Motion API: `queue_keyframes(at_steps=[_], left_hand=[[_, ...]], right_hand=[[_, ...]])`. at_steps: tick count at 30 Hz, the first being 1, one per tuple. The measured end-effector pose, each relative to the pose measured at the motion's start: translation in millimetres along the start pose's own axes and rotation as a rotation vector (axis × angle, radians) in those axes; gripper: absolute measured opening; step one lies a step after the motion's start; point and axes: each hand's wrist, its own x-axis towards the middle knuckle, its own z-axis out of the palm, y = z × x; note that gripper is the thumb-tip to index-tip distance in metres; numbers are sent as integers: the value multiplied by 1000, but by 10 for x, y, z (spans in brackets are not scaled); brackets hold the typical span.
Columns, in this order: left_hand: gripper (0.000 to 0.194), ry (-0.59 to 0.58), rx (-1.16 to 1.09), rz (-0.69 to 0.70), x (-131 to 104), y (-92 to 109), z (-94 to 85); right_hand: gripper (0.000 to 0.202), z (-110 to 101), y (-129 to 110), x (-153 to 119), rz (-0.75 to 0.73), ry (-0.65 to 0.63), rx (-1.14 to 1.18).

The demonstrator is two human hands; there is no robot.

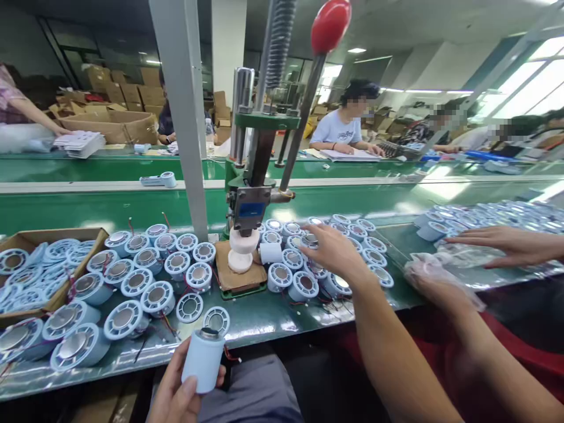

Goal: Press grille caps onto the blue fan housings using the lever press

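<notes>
My left hand point(187, 376), low in front, is wrapped round a light blue cylindrical housing point(203, 361) with dark and metal parts at its top. A red-and-black wire hangs beside it. Over the round blue parts right of the press, my right hand point(337, 255) reaches with its fingers stretched out; whether the fingertips touch a part point(309, 241) is unclear. Between the hands stands a green hand press point(251, 205) with a red-knobbed lever point(330, 26). Its white upper block sits just above a round white base point(240, 261) on cardboard.
Rows of round blue parts point(138, 282) with wires stand left of the press. A cardboard box point(99, 238) at far left holds blue rings. On the right, a co-worker's hands point(440, 288) handle clear plastic. Other people sit beyond the green conveyor point(110, 205).
</notes>
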Motion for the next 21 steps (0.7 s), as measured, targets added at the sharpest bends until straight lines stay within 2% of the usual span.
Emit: queue_keyframes(at_steps=[2, 4, 7, 9, 12, 15, 18, 21], left_hand=[[64, 23, -6, 28, -37, 39, 27], [62, 29, -28, 64, -78, 90, 44], [53, 8, -79, 134, -122, 173, 26], [48, -10, -93, 183, -131, 217, -20], [46, -37, -83, 228, -130, 250, -108], [43, -54, -93, 200, -137, 234, -162], [46, -67, -105, 151, -146, 175, -155], [47, -100, -106, 109, -140, 111, -115]], right_hand=[[49, -65, -74, -149, -117, 79, 48], [45, -80, -197, -336, -327, 135, 144], [42, 55, -457, -616, -646, 75, 262], [42, 234, -639, -746, -746, 28, 284], [37, 542, -837, -809, -778, 25, 312], [34, 779, -909, -789, -771, 96, 340], [35, 873, -902, -812, -732, 215, 350], [35, 835, -883, -900, -684, 333, 367]])
